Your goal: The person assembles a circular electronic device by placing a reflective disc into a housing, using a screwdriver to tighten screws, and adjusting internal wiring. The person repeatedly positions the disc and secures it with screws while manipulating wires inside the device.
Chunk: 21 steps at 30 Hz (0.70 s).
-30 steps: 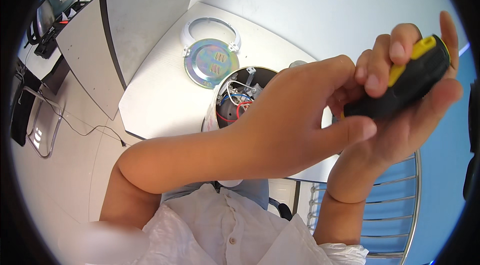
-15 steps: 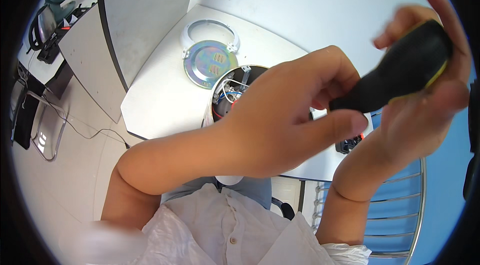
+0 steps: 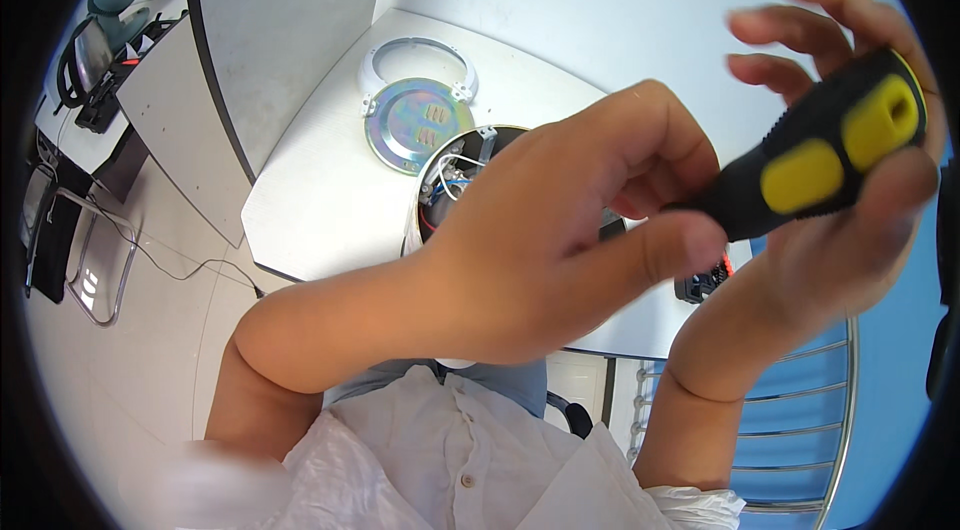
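Observation:
A screwdriver with a thick black and yellow handle (image 3: 803, 175) is held up above the right part of the table. My left hand (image 3: 570, 230) reaches across and pinches the narrow front end of the handle between thumb and fingers; any blade is hidden behind this hand. The butt end lies in my right hand (image 3: 850, 220), with the thumb against its underside and several fingers raised and loosely curled. Beneath my left hand stands a round open housing (image 3: 432, 192) with wires and metal brackets inside, partly covered by the hand and wrist.
On the white table (image 3: 310, 195) behind the housing lie a round iridescent metal plate (image 3: 405, 130) and a white ring (image 3: 375, 65). A black case (image 3: 700, 287) sits near the right edge. A grey partition (image 3: 290, 20) borders the left, and a metal rack (image 3: 800, 430) stands lower right.
The screwdriver handle has rolled about its length, bringing its yellow panels into view. My right hand's fingers have shifted left and loosened. My left hand keeps its pinch.

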### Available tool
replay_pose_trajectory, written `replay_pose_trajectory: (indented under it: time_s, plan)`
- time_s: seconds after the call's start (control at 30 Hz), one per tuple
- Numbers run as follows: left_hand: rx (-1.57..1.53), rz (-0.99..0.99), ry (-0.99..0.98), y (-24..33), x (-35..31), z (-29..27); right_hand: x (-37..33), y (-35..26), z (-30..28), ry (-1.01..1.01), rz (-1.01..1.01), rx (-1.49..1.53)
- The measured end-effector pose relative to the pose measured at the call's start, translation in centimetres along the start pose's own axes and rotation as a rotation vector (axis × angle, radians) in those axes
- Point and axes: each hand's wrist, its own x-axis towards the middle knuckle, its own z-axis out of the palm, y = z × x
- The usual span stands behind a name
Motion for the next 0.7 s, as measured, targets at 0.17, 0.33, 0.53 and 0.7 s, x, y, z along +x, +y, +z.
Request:
replay_pose_trajectory:
  time_s: [0.17, 0.33, 0.53, 0.7]
  plan:
    - [-0.270, -0.153, -0.155, 0.1, 0.4, -0.8, -0.1, 0.3, -0.5, -0.028, -0.030, 0.084]
    - [0.022, 0.050, -0.002, -0.8, 0.1, 0.0, -0.5, 0.7, -0.4, -0.025, -0.037, 0.109]
    - [0.018, -0.093, -0.071, -0.1, 0.5, -1.0, 1.0, 0.8, -0.4, -0.151, 0.035, 0.447]
    - [-0.109, -0.007, 0.000, -1.6, 0.7, -0.8, 0.9, 3.7, -1.2, -0.225, -0.148, 0.502]
